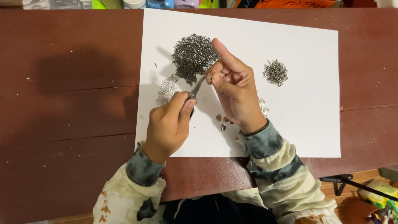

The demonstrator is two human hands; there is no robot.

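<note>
Gripping slim metal pliers [196,88] in the left hand [168,124], fingers wrapped tight round the handles, tips angled up toward the right hand [234,85]. Pinching something too small to make out between right thumb and fingers, index raised. Working over a white paper sheet [302,103] on a dark red wooden table [70,116]. Lying near the wrists, small metal scales [222,121]; beside the left hand, a chainmail patch [166,90]. Farther off, a large ring pile [193,56] and, well apart to the right, a small ring pile [275,72].
</note>
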